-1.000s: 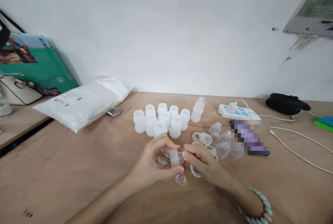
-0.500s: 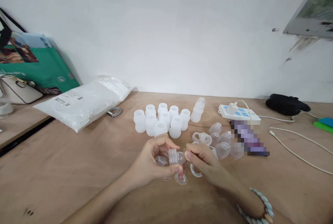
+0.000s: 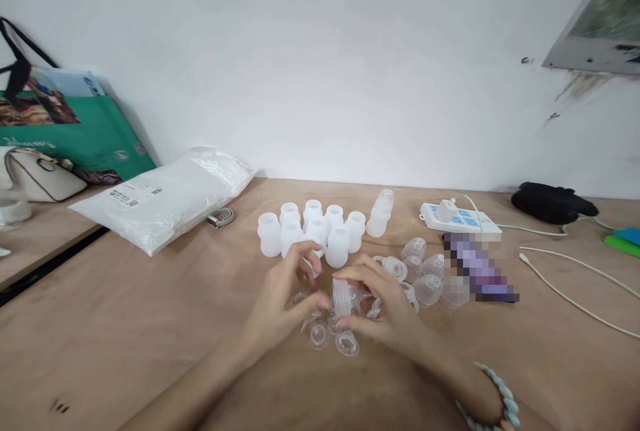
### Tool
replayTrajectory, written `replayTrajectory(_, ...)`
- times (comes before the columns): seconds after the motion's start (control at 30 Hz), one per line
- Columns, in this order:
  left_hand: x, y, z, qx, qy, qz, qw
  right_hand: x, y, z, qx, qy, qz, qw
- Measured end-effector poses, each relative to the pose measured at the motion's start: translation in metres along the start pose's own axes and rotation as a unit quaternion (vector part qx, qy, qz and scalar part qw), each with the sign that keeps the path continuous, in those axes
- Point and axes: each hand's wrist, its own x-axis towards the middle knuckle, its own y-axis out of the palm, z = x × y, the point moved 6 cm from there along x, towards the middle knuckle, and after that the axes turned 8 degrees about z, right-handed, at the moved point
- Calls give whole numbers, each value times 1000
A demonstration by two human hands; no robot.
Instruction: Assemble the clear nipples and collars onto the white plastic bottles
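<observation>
Well, ribbed collar (image 3: 342, 299): between my two hands, above the near part of the tabletop (image 3: 200, 351); call it the hub of a clock, with twelve toward the wall (image 3: 320, 84).
Collar's lie: on its side, its long axis running roughly from nine to three; the clear teat (image 3: 357, 299) in it points to three, toward my palm, and the wide mouth looks to nine.
Right hand (image 3: 387, 297): clamped on the collar, fingers over the top, thumb underneath.
Left hand (image 3: 280, 294): thumb and fingers apart, just beside the mouth at nine, with nothing that I can see between them.
Handling: I'd pinch the stiff ribs rather than the soft teat (it looks thin enough to fold), keep the axis level, and seat the flange evenly all round; whether it sits flush, I can't tell.
Loose teats (image 3: 347, 343): near, around six and seven.
Flat rings (image 3: 395, 268): at two.
Clear domes (image 3: 429, 289): toward three.
White bottles (image 3: 338, 245): upright, mouths up, from ten to twelve.
Domed bottle (image 3: 381, 214): apart from those, at one.
</observation>
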Motion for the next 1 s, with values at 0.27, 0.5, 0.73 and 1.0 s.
replayTrajectory(0.27,9,-17,21,414,-29,-85,906,3,-6,5,13,-38,-33,999)
replayTrajectory(0.5,9,-6,19,387,10,-47,921,-1,-12,0,-27,-25,-71,997)
replayTrajectory(0.73,3,6,-2,311,127,0,942,-2,-18,1,-56,-47,-119,990)
replayTrajectory(1.0,1,5,2,178,82,77,977,-3,-15,1,-46,-56,-83,994)
